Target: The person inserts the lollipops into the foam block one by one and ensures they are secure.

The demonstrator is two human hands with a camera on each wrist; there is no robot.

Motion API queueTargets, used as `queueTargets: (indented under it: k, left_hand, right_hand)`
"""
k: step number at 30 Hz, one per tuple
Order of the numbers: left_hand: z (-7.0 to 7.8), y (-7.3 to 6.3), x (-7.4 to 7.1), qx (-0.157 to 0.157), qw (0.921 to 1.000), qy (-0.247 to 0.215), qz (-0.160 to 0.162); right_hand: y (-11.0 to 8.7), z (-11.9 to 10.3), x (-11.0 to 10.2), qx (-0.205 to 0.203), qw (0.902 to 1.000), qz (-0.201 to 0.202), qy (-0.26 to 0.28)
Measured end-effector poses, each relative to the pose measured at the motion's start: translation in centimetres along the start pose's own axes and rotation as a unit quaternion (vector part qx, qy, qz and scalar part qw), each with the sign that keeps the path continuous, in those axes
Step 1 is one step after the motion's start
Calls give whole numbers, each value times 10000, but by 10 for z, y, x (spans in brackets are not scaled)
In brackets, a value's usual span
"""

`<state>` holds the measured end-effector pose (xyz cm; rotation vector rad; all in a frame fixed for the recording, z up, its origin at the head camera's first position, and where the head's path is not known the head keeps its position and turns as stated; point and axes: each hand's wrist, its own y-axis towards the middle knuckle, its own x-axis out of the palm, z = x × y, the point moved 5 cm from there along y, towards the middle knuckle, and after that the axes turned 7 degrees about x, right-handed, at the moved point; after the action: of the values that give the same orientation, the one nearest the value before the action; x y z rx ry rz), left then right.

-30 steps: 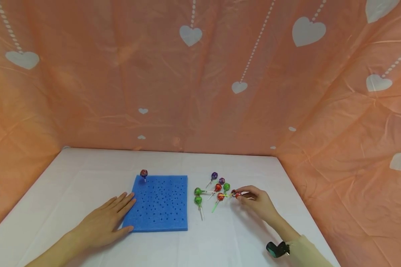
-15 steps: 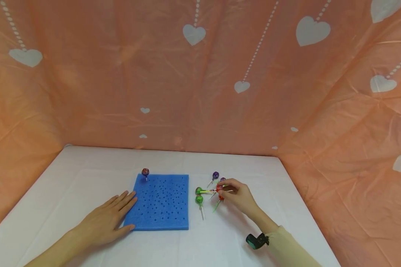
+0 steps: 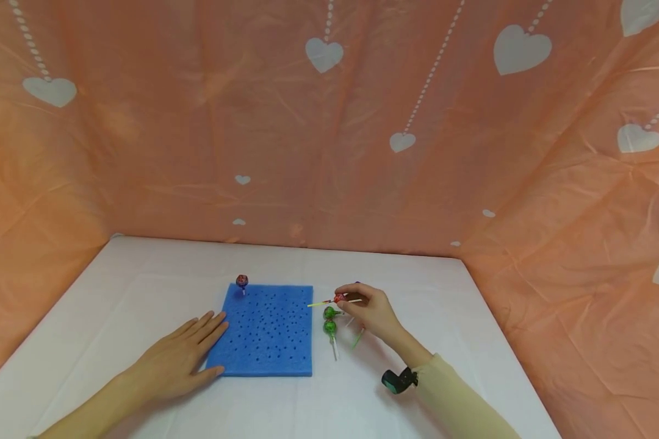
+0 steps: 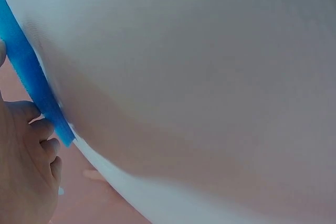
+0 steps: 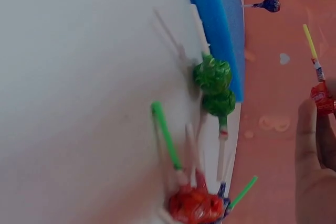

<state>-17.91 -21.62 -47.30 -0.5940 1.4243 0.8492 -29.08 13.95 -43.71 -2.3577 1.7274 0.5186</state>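
My left hand [image 3: 176, 360] lies with straight, spread fingers on the left edge of a blue foam block [image 3: 269, 360] dotted with small holes. One dark-wrapped lollipop [image 3: 242, 280] stands upright in the block's far left corner. My right hand [image 3: 370, 311] pinches a red-wrapped lollipop [image 3: 338, 298] by its head, and its yellow stick points left to the block's right edge. Two green lollipops [image 3: 329, 328] lie beside the block. Beneath the right hand are more lollipops, mostly hidden in the head view; the right wrist view shows red ones [image 5: 194, 205] there.
A white-covered table [image 3: 285, 408] carries everything. An orange curtain [image 3: 274, 134] printed with pale hearts rises behind and at both sides. A small black device [image 3: 399, 380] is strapped at the right wrist.
My right hand has carried the red lollipop leftward from the right of the pile to near the foam block's right edge. The left hand has stayed on the block.
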Motion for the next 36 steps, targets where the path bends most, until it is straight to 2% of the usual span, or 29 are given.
queueTargets:
  k: [8,16,23,32,36]
  left_hand:
    - [0,-1,1,-10,10000,-71,2]
    - [0,-1,3,-4,10000,-74,-27]
    - [-1,0,5,-10,9999,-76,-150]
    - [-1,-1,3,186,9993,149,272]
    - [-1,-1,2,163,9996,86,227]
  right_hand:
    - [16,-6,16,-39,9997,-178,192]
    - [32,-14,30,-30,9999,-94,87]
    - [45,-22,41,-207,9996,-3,-211]
    - [64,-32,55,-465,9988,-84,-118]
    - [70,-36,63,-452,9988,-193,-69]
